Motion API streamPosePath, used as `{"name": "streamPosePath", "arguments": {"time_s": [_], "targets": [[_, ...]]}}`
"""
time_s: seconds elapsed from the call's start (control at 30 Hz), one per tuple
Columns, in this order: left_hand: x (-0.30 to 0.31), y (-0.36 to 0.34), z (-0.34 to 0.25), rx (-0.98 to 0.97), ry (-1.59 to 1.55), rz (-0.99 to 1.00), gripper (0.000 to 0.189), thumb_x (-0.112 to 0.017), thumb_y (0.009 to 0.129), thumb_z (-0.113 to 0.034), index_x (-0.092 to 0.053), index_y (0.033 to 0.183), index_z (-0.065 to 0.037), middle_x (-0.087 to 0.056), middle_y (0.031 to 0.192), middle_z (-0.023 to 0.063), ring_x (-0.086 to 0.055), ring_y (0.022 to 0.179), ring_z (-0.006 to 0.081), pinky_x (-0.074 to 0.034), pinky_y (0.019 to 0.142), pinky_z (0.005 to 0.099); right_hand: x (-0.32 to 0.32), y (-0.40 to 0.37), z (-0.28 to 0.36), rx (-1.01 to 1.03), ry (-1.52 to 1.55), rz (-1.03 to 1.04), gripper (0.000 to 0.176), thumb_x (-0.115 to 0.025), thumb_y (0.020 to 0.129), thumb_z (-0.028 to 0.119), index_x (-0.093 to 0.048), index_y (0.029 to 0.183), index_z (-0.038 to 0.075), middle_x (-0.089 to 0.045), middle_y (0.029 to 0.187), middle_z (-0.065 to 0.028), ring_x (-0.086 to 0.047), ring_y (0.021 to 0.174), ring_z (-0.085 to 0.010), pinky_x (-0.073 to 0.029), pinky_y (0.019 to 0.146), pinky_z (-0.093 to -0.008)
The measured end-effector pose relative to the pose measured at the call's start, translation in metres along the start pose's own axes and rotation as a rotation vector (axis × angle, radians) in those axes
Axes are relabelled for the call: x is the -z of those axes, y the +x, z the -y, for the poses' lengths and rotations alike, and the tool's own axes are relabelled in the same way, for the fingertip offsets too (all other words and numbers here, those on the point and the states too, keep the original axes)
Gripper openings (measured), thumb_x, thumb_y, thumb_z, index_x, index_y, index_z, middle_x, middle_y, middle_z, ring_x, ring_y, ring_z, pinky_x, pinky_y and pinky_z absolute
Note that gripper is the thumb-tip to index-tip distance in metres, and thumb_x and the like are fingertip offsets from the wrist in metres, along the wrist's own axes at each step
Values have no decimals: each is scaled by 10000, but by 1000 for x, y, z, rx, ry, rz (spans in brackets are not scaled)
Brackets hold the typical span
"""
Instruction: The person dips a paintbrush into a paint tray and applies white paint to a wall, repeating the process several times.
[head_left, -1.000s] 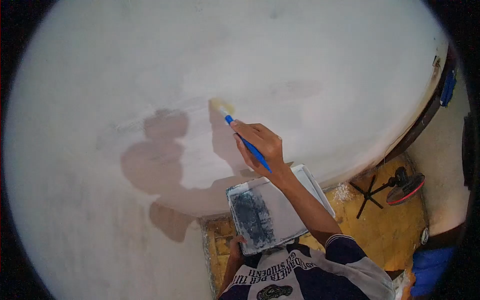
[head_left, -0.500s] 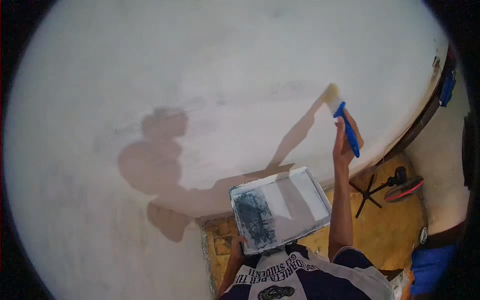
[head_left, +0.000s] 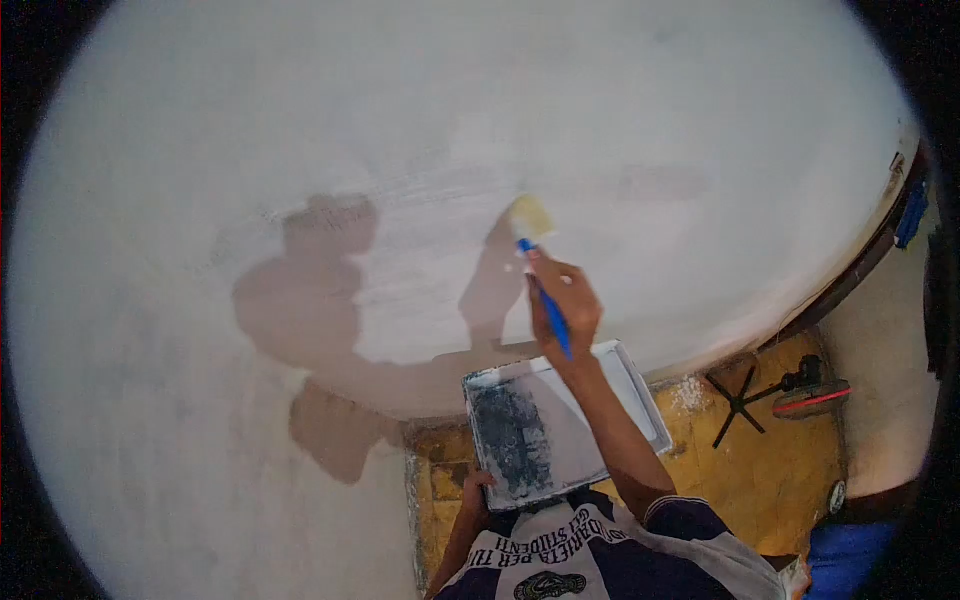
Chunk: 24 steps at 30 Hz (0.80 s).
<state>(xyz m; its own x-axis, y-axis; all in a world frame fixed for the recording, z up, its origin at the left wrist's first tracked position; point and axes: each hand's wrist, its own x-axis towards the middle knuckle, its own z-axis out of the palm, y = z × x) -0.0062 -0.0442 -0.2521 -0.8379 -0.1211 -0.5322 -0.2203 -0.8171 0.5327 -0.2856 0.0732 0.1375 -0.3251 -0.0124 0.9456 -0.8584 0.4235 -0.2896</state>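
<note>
Across most of the frame we record a pale wall [head_left: 450, 110], with streaks and duller patches at upper centre and a person's shadow [head_left: 300, 310] at centre left. At lower centre and lower right lies a yellow floor [head_left: 765, 490]; a patterned shirt [head_left: 610, 560] fills the bottom edge.

We place the tray [head_left: 512, 440] at lower centre, just above the shirt: dark and patchy in its left part, coated white in its right. A fan [head_left: 812, 400] is at lower right, well apart from the work.

At centre we find the right hand [head_left: 572, 300] closed around the blue handle of the brush [head_left: 554, 318]. Its yellowish bristles [head_left: 531, 216] meet their own shadow, so we read them as touching the wall, though blur leaves this unsure. The left hand [head_left: 478, 490] grasps the tray's lower left corner, thumb over the rim; its other fingers we cannot see.

Risks, as we judge them: a one-corner grip may let the tray tip, spilling its contents if the far side carries the weight. The right forearm crosses over the tray and could smear or knock its rim if lowered. An overloaded brush could drip, and shadow may hide thin strokes.
</note>
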Motion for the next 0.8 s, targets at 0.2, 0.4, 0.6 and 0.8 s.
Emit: {"name": "streamPosePath", "arguments": {"time_s": [0.2, 0.4, 0.6, 0.8], "targets": [[17, 10, 6, 11, 34, -31, 109, -650, 766, -155, -633, 775, -48, -616, 824, 63, -617, 767, 225, -537, 753, 390, -13, 3, 37, -116, 300, 124, 421, -756, 822, -30, -715, 1230, 68, -740, 1165, -187, -735, 975, -317, -611, 813, -392], [18, 10, -3, 49, 57, -56, 118, -658, 735, -143, -639, 787, -40, -612, 817, 60, -617, 772, 221, -534, 740, 383, 21, 0, -44, -420, 250, -48, 256, -692, 955, 29, -720, 1202, -37, -750, 1137, -155, -712, 983, -180, -601, 828, -305], [8, 5, -17, 64, 118, -58, 112, -645, 727, -142, -623, 787, -50, -597, 784, 53, -596, 752, 208, -513, 716, 369, 91, 6, -113, -497, 230, -314, 274, -689, 982, 90, -704, 1222, -41, -723, 1163, -145, -704, 976, -196, -622, 782, -334], [-7, 4, -26, 55, 249, -154, 100, -631, 730, -148, -604, 773, -62, -578, 750, 45, -571, 733, 201, -480, 706, 353, 145, 15, -145, -417, -7, -468, 297, -668, 1003, 118, -685, 1246, -52, -734, 1149, -140, -698, 982, -186, -599, 817, -338]]}}
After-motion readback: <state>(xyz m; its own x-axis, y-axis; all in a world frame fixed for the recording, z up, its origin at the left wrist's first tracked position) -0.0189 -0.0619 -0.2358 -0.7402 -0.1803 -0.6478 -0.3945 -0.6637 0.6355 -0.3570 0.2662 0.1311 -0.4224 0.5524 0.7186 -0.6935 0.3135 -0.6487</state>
